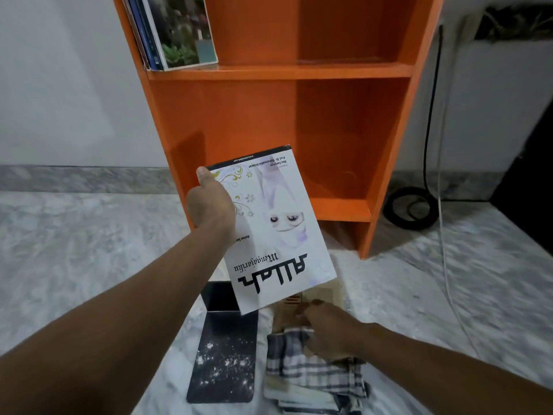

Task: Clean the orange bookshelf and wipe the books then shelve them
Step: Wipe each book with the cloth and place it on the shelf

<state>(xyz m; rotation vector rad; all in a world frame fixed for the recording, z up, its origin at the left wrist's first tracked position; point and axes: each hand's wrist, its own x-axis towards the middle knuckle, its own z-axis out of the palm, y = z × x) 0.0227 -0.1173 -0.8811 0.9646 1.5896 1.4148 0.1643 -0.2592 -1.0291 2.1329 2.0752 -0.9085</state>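
My left hand [211, 202] grips a white book [278, 232] by its left edge and holds it up in front of the orange bookshelf [278, 71], cover toward me, title upside down. Lower right, my right hand [326, 330] rests on a checked cloth [314, 372] with fingers curled into it, above a tan book [324, 295] lying on the floor. A black speckled book [224, 360] lies flat to the left of the cloth. Several books [176, 31] lean at the left end of the upper shelf.
The bookshelf's lower compartments are bare orange boards. A black cable coil [408, 208] and a white cord [449, 265] lie on the marble floor right of the shelf. A dark object [526, 181] stands at the far right. White wall behind.
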